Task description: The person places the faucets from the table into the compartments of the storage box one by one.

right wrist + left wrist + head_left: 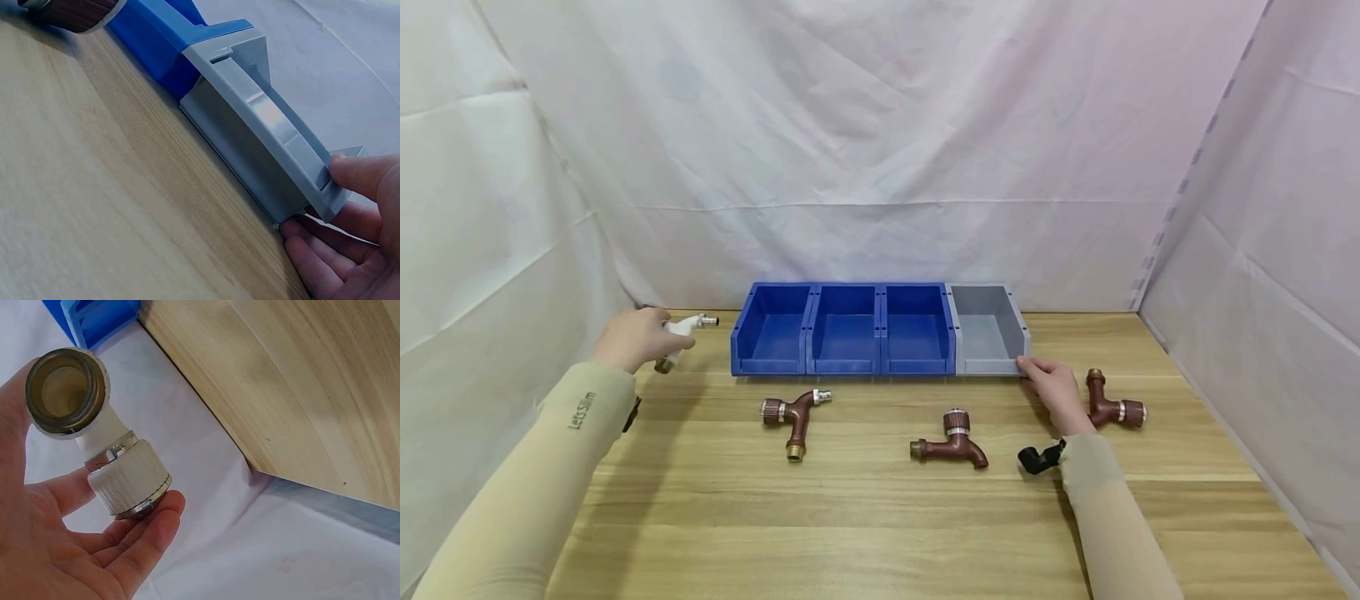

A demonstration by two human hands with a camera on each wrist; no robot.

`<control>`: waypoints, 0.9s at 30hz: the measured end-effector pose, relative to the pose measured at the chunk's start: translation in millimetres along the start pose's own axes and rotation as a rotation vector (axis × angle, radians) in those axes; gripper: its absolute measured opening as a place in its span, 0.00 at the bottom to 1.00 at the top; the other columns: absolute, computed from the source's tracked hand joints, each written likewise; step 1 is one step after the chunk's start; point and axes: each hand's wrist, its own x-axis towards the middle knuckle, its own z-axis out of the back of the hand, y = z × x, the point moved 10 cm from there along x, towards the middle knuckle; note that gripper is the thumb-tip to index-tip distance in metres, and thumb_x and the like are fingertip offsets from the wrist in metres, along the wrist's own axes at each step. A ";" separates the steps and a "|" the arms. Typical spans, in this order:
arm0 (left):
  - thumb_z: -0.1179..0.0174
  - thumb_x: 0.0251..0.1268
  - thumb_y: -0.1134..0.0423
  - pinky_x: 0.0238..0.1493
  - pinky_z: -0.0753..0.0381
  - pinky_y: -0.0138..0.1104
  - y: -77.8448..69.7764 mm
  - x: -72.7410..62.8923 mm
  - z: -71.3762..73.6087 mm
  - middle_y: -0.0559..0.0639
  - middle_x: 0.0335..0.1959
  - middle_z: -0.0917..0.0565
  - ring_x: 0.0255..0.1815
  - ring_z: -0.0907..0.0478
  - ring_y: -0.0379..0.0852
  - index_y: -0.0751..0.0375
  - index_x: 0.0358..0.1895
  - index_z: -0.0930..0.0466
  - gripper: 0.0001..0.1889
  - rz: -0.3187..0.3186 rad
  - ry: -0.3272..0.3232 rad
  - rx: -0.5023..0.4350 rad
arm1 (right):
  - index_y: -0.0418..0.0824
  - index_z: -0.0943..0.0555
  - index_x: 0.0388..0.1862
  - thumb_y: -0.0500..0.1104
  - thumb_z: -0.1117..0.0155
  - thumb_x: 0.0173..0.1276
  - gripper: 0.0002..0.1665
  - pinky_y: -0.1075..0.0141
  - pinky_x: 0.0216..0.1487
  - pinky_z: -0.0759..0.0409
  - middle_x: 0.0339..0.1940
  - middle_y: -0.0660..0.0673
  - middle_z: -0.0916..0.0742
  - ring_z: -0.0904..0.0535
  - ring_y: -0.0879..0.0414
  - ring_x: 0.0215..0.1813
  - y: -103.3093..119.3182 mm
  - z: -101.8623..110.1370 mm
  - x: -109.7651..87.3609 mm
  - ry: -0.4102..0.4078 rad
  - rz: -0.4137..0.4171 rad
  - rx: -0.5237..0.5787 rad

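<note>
At the table's far left, my left hand (636, 337) holds a white tap (681, 327) up off the tabletop. The left wrist view shows the tap's brass threaded end (65, 394) facing the camera, with fingers curled behind its ribbed white knob (129, 478). My right hand (1054, 392) grips the front right corner of the grey bin (992, 365). In the right wrist view the thumb (359, 172) lies over the grey bin's rim, while other fingers sit below it by the table. Inside, the grey bin holds nothing visible.
Blue bins (842, 367) stand in a row left of the grey one. Brown taps lie in front: one at left (800, 421), one at centre (955, 448), one right of my right hand (1099, 408). White cloth (880, 167) hangs behind and at both sides.
</note>
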 end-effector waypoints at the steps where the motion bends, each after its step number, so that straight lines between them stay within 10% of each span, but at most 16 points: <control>1: 0.36 0.57 0.45 0.31 0.27 0.48 -0.1 0.3 -0.2 0.64 0.36 0.18 0.32 0.24 0.58 0.75 0.50 0.24 0.32 0.001 -0.002 -0.002 | 0.28 0.38 0.72 0.59 0.46 0.73 0.43 0.56 0.65 0.35 0.71 0.31 0.33 0.33 0.43 0.67 0.0 0.0 0.2 -0.001 0.001 -0.003; 27: 0.37 0.57 0.40 0.37 0.28 0.53 -6.9 6.9 -3.2 0.71 0.46 0.20 0.40 0.24 0.63 0.75 0.56 0.25 0.38 0.012 0.003 0.024 | 0.27 0.40 0.72 0.59 0.46 0.73 0.44 0.56 0.67 0.37 0.72 0.30 0.36 0.34 0.41 0.68 2.4 -0.4 -2.2 0.008 -0.005 0.022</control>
